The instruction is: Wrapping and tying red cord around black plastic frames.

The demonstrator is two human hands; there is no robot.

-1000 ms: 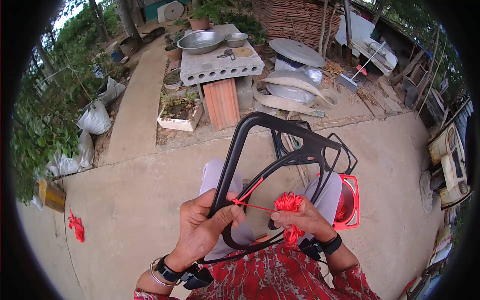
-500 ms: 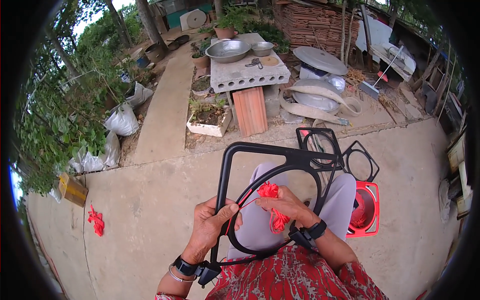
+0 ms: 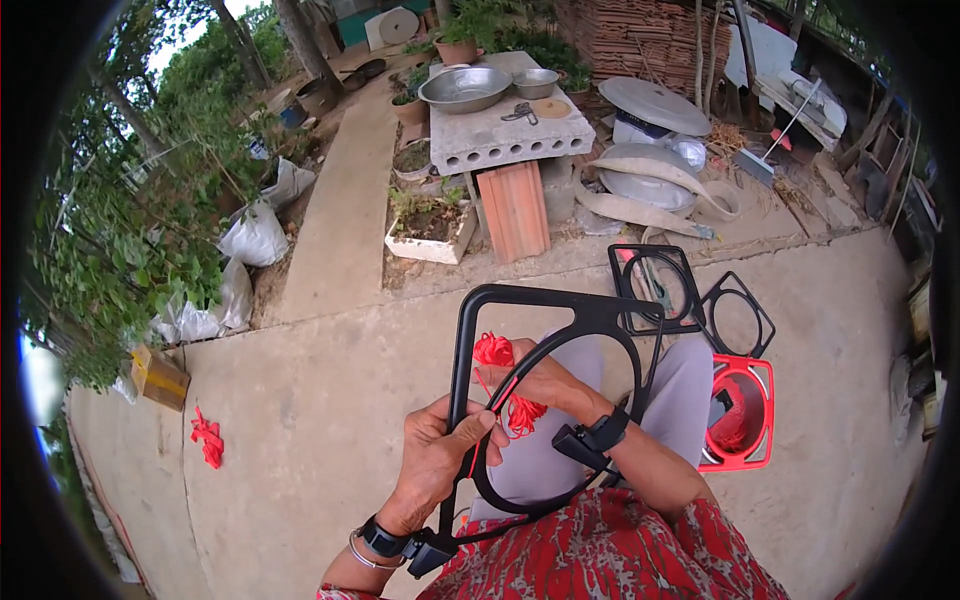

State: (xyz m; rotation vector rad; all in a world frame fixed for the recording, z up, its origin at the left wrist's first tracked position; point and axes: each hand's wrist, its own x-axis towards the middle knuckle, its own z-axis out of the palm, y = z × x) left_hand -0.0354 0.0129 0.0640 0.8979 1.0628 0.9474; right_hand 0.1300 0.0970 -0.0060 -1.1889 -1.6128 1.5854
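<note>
A black plastic frame (image 3: 462, 375), squarish with a round ring inside, stands tilted over my lap. My left hand (image 3: 440, 455) is closed at the ring's left side, thumb and fingers pinching the ring where red cord lies along it. My right hand (image 3: 545, 385) grips a hank of red cord (image 3: 493, 349), whose loops hang out above and below the fingers. Part of that hand and the hank is behind the ring's upper left arc, in the gap between ring and outer bar. A short strand runs from the hank toward my left fingertips.
Two more black frames (image 3: 655, 290) lie on the concrete ahead. At my right stands a red-rimmed container (image 3: 765, 415) with red cord inside. Red scraps (image 3: 207, 437) and a cardboard box (image 3: 160, 378) are at left. A concrete slab table (image 3: 510, 140) bears metal basins.
My right hand has moved left with the red hank, from inside the ring to behind its left arc. The left hand keeps its pinch on the ring. The view has shifted slightly.
</note>
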